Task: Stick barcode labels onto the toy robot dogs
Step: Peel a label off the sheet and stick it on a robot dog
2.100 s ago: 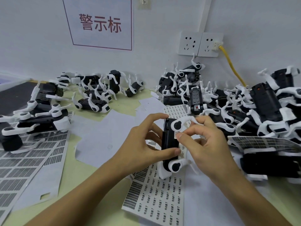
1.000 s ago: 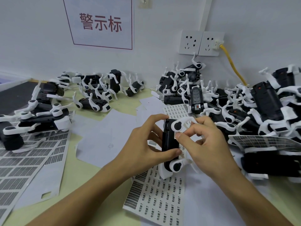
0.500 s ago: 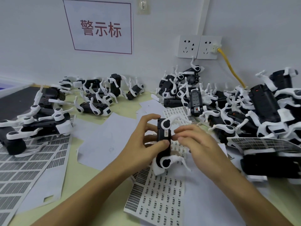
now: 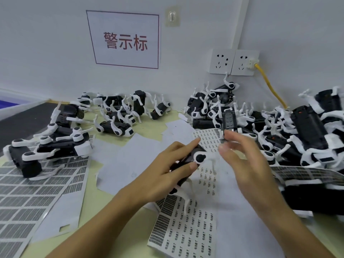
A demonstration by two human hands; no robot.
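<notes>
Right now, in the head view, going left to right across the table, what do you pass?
Barcode sheets → left cluster of toy dogs → left hand holding a toy dog → right hand → right pile of toy dogs.

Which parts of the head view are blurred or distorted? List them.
Head view: the right hand is motion-blurred, its fingers smeared; the left hand and the toy dog it holds are slightly soft; the wall sign reads sharp; wide-angle distortion bends the table edge; lighting is even, no glare.

Both forearms bare to frame edge, no sleeves, gloves, rings or watch on hands [image 4: 163, 175].
</notes>
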